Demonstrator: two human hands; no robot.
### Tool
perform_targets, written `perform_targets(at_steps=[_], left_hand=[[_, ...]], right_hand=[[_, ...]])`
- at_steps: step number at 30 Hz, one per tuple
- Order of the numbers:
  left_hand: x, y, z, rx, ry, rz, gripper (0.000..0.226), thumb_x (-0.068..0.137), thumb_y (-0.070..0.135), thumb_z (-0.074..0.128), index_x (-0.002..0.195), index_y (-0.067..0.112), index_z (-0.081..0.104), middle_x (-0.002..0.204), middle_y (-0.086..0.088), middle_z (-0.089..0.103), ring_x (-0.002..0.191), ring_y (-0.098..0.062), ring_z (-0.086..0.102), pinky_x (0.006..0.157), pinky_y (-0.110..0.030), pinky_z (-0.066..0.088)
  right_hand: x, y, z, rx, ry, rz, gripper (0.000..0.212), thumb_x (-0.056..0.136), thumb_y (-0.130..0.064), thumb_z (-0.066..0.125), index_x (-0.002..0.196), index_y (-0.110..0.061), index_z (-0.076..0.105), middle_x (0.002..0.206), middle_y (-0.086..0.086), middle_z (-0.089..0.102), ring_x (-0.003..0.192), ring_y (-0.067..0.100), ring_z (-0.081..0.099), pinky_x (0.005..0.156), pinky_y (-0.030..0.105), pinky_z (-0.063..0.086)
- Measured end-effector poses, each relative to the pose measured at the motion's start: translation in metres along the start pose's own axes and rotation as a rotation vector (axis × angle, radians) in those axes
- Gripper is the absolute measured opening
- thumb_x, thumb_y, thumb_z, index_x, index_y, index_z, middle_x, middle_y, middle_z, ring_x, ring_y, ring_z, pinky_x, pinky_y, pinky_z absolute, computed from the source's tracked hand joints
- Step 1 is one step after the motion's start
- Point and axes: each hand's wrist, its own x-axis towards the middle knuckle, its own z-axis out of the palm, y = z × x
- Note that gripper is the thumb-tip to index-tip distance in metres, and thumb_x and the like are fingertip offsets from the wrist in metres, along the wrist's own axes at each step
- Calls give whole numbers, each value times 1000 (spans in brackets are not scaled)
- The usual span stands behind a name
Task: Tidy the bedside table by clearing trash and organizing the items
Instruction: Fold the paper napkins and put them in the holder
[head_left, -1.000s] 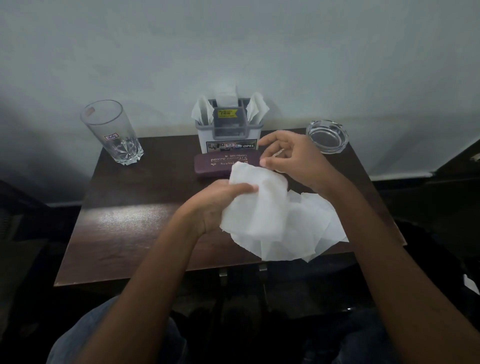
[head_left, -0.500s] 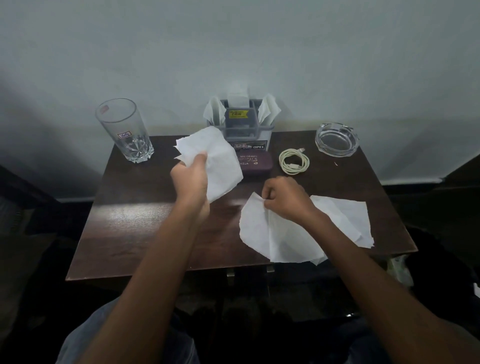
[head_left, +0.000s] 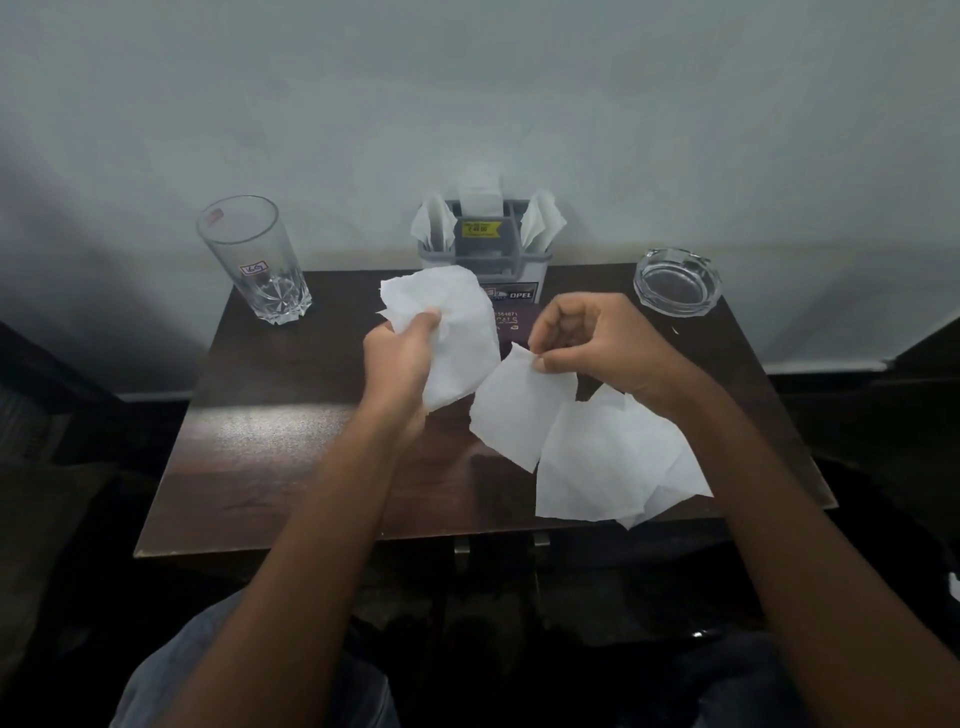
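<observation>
Left hand (head_left: 400, 358) clenched round a crumpled white tissue (head_left: 457, 332), held up in front of the grey plastic napkin holder (head_left: 485, 260) and covering the holder's lower left corner in view; right hand (head_left: 602, 343) in front-right of the holder, thumb and forefinger pinching the top corner of a flat white tissue sheet (head_left: 514, 410), other fingers curled in; the sheet hangs down from the pinch, can't tell if its lower edge touches the table; loose pile of white tissue sheets (head_left: 613, 467) lies flat further out from the holder, front-right, under the right wrist, reaching the near edge of the dark brown wooden table (head_left: 291, 441); maroon rectangular case (head_left: 506, 322) with gold lettering lies just in front of the holder, mostly hidden between the two hands; holder sits at the back edge against the wall, folded white napkins standing in it, yellow label on its face; clear faceted drinking glass (head_left: 254, 260) upright well to the holder's left, stickers on it; clear round glass ashtray (head_left: 678, 283) well to the holder's right, both apart from it
</observation>
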Motion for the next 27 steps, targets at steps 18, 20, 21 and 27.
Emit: perform_targets(at_steps=[18,20,21,27], left_hand=[[-23,0,14,60,-738,-467,71,86,69,31,97,10,68,89,-6,73,75,-19,71,62,-28,58],[-24,0,13,106,-783,-409,53,87,59,42,98,15,68,88,-3,74,76,-17,71,61,-28,57],[-24,-1,12,138,-798,-374,39,85,49,51,99,16,68,90,-2,74,79,-16,71,64,-30,57],[-19,-8,8,296,-767,-296,21,85,10,62,106,10,63,97,-7,71,89,-23,68,76,-37,56]], right_hand=[[-1,-17,-4,-17,76,-91,27,75,10,65,93,-9,60,69,2,64,57,5,55,59,11,45],[1,-15,0,-48,103,-95,28,74,11,63,93,-10,61,68,1,64,53,1,53,58,11,44],[3,-14,2,-61,114,-98,29,73,12,63,92,-10,61,67,1,64,53,2,53,59,12,43],[5,-12,4,-117,125,-95,31,71,9,61,92,-13,62,69,-1,65,57,9,55,62,20,46]])
